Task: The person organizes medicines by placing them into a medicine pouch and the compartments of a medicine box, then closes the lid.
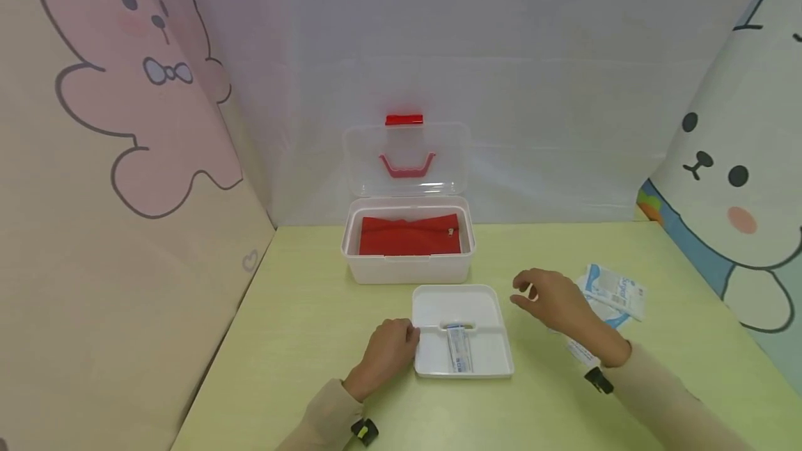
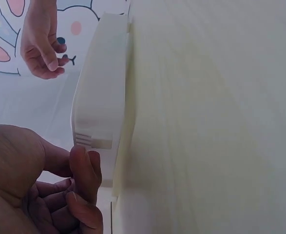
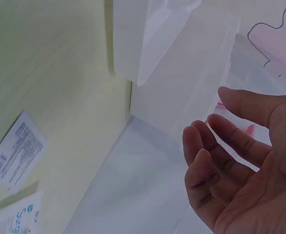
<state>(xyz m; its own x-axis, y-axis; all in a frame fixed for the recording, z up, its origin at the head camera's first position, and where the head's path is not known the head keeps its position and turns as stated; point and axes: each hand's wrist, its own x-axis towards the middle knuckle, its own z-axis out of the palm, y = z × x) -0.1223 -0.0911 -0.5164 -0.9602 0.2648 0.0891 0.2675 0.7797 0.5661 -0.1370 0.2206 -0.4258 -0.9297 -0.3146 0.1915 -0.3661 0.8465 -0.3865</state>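
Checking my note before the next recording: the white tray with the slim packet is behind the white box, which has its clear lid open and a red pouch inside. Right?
Not behind: the head view shows the white tray, with the slim packet, in front of the white box. The open clear lid and red pouch are as noted.

Left forearm (image 1: 322, 413) is angling forward and inward, beige sleeve covering it to the wrist. Left hand (image 1: 383, 355) is sitting low, fingers (image 2: 86, 175) bending in toward the palm. Right forearm (image 1: 667, 395), same sleeve, is also slanting forward and inward. Right hand (image 1: 554, 301) is hovering; fingers (image 3: 238, 139) are curving loosely, thumb (image 3: 247, 105) standing apart.
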